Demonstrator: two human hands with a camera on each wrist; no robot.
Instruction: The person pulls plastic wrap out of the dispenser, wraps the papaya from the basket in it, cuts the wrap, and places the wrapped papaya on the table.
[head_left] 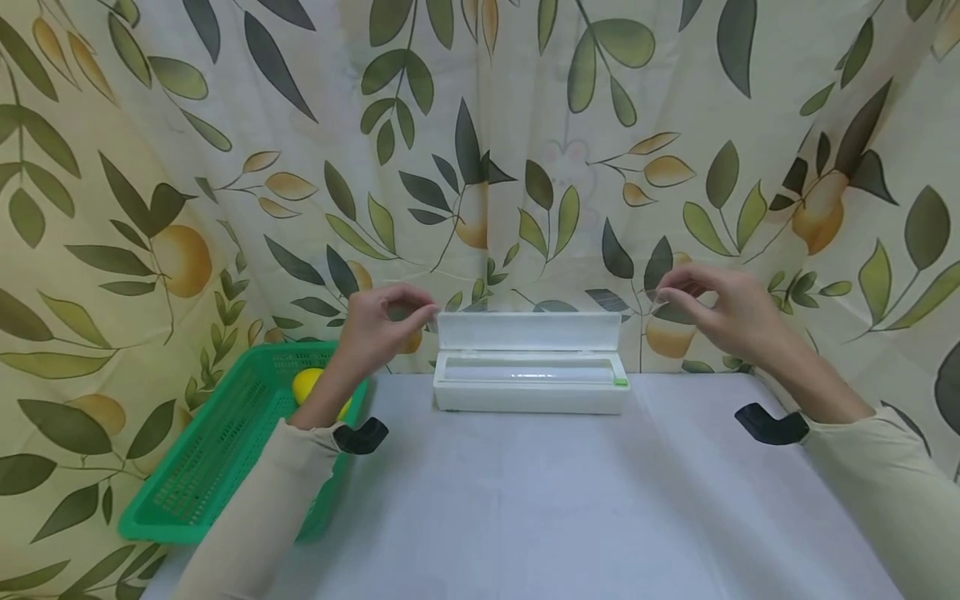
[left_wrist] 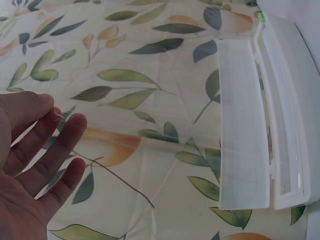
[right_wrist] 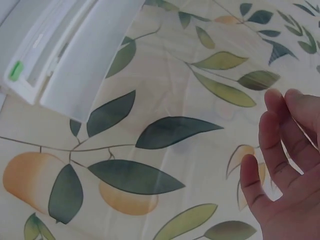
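Clear film (left_wrist: 150, 125), one sheet, spans mid-frame between two hands: left hand (head_left: 386, 321) and right hand (head_left: 716, 308), each pinching it, thumb against fingertips. One white dispenser (head_left: 528, 402), lid up, sits at centre. Only the head view shows one green basket (head_left: 161, 533), lower left; the left wrist view shows film creases.

the head camera faces forward and down; closer wrist cameras share the white box (head_left: 529, 399).

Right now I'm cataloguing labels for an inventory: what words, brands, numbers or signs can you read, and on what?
None readable in any view.
White box: no lettering shows.
Green basket: no lettering shows.
Patterned curtain: printed leaves and fruit, no words I can read.
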